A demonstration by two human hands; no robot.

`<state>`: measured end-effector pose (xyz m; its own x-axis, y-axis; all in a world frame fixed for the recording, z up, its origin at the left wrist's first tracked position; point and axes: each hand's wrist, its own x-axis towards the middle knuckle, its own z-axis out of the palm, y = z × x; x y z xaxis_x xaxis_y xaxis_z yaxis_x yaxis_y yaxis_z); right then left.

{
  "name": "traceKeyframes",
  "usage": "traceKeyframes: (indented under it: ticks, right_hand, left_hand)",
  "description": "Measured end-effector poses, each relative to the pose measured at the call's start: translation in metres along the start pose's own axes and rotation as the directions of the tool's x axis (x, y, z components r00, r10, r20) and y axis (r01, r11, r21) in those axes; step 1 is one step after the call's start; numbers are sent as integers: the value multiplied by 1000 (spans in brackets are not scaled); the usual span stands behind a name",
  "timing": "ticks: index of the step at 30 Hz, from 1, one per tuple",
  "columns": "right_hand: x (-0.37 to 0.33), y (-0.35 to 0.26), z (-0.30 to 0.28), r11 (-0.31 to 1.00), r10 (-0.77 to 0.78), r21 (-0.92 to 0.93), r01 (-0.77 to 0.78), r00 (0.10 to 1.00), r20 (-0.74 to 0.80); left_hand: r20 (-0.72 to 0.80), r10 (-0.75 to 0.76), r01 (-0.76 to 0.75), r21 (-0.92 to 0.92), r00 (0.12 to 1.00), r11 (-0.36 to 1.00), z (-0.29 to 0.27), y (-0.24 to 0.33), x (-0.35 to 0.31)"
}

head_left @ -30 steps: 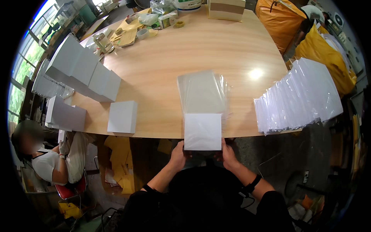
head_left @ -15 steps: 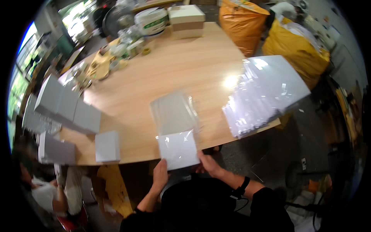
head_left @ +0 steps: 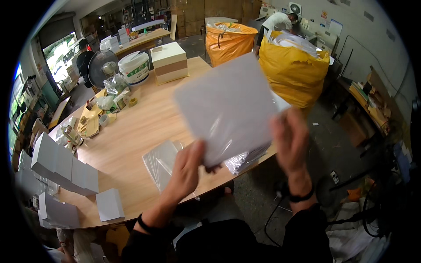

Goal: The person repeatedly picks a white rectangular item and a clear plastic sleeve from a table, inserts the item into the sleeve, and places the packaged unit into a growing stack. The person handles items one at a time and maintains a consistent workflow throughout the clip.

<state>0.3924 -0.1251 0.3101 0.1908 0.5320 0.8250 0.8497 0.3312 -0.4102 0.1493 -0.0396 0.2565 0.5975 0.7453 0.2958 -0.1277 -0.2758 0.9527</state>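
Note:
A square white card in glossy clear film [head_left: 228,107] is raised above the table, tilted. My left hand [head_left: 186,171] pinches its lower left corner, thumb on the face and fingers behind. My right hand [head_left: 291,140] is at the card's right edge, smeared by motion; whether it grips the edge is unclear. Fanned clear plastic sleeves [head_left: 160,162] lie on the table beside my left hand. Behind the card, and mostly hidden by it, a pile of film-wrapped white cards [head_left: 250,158] shows at the table's edge.
Stacks of white cards [head_left: 66,164] and a smaller white stack [head_left: 110,205] stand on the wooden table [head_left: 127,153] at left. Farther back are a white bucket [head_left: 133,68], a box [head_left: 169,62] and a fan [head_left: 103,69]. Orange [head_left: 230,44] and yellow sacks [head_left: 294,74] stand beyond.
Both hands have lifted the film-covered white card from the table's near edge up and away from me. My view has tilted up, showing more of the room.

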Motion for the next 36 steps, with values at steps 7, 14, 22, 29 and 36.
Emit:
traceKeyframes:
  ticks: [7,14,22,29,36]
  right_hand:
    - [28,118,-23,868,400,264,-421,907,133]
    - [10,153,1,828,234,483,-286,958,165]
    - [-7,130,-16,308,595,841,-446,780,196]
    - [-210,229,-33,866,474,-72,-496,857,-204]
    - [-259,76,81,960,257,-74,-269,749,610]
  left_hand:
    - [138,-308,289,141,941,947,60,33,87]
    - [182,-95,130,-189,979,973,51,-15,62]
    - [-644,-132,544,498,754,675,-159,-146,-143]
    - [-718,138,731,671,683,-127,-262,-129,-308]
    - [-770,-178,736,637,612,-229,-265,-121,-289]
